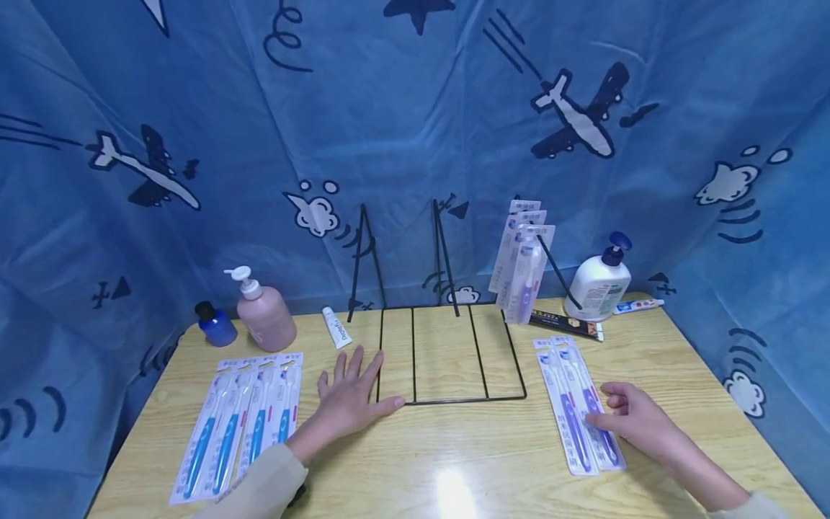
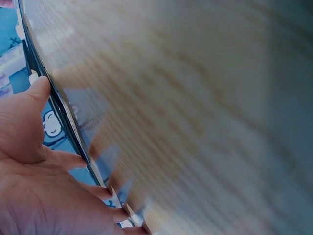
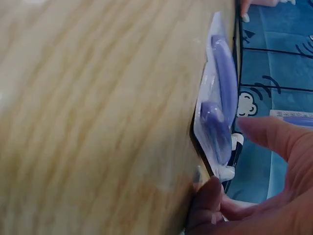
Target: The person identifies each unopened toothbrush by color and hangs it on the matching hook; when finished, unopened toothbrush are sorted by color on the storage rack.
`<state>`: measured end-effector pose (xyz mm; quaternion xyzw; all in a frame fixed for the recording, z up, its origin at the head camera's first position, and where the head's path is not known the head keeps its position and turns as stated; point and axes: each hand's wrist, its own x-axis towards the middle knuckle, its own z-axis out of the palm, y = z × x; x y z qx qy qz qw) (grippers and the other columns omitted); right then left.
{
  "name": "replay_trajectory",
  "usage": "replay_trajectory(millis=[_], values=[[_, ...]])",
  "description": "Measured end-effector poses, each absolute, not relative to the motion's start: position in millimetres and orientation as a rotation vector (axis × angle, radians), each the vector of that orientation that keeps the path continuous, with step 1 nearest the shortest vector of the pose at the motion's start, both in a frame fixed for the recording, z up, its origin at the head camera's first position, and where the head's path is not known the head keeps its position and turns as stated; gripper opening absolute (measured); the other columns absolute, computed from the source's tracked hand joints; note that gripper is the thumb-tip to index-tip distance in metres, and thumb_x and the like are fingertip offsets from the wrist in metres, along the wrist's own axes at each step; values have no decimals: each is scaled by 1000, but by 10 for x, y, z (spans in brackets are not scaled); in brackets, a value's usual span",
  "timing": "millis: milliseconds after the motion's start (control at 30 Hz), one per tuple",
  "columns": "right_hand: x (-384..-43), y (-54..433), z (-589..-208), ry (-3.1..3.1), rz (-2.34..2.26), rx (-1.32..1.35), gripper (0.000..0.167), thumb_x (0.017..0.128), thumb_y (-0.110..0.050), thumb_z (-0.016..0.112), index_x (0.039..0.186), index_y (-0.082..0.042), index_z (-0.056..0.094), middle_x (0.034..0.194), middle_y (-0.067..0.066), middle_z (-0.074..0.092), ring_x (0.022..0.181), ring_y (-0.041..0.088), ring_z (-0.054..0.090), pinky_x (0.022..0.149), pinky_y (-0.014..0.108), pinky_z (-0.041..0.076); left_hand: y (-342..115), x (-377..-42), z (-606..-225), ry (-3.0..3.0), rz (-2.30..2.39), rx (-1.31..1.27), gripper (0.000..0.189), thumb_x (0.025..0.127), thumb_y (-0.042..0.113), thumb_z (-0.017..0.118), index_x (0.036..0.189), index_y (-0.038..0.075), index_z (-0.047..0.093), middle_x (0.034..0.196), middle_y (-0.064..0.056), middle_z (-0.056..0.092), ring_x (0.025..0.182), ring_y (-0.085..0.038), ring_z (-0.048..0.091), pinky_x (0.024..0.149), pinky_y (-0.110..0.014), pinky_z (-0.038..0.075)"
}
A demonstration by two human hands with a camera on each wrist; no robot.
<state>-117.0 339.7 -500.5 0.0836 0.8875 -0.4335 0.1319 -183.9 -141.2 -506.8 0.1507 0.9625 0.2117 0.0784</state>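
My left hand (image 1: 350, 400) is spread flat at the front left corner of a black wire display rack (image 1: 447, 401), its thumb over the rack's front bar. My right hand (image 1: 638, 422) is at two packaged purple toothbrushes (image 1: 570, 414), which lie side by side on the table. Its thumb reaches over the right-hand pack, and the other fingers bend beside that pack's edge. In the right wrist view, a gap separates the thumb from the fingertips near the purple toothbrush pack (image 3: 215, 98). Several purple toothbrush packs (image 1: 524, 277) hang from the rack's right prong.
Several blue toothbrush packs (image 1: 223, 425) lie at left. Behind them stand a blue bottle (image 1: 219, 330) and a pink pump bottle (image 1: 267, 321); a small white tube (image 1: 337, 328) lies nearby. A white pump bottle (image 1: 596, 288), black box (image 1: 564, 324) and toothpaste tube (image 1: 638, 305) are at back right.
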Motion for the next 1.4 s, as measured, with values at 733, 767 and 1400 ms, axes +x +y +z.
replay_trajectory(millis=[733,767,1400], values=[[-1081,3683,-4992,2201,-1491,277,90,104,-17,77,160,16,14,128,23,67,97,27,70,77,44,61,-1414,-1833,-5104,2879,649,427,99,99,69,69,173,12,34,177,-29,15,159,-60,8,114,-88,10],[-1068,3718,-5003,2127,-1540,276,93,106,-19,74,162,15,9,129,22,69,98,27,71,78,46,62,-1415,-1832,-5104,2878,649,426,99,99,69,68,173,12,33,177,-29,15,159,-60,8,114,-88,9],[-810,3472,-4940,2178,-1793,301,75,112,-23,67,162,-13,12,140,20,64,108,24,71,86,41,60,-1418,-1853,-5108,2886,644,443,99,99,69,68,172,12,34,177,-29,16,159,-60,9,113,-88,10]])
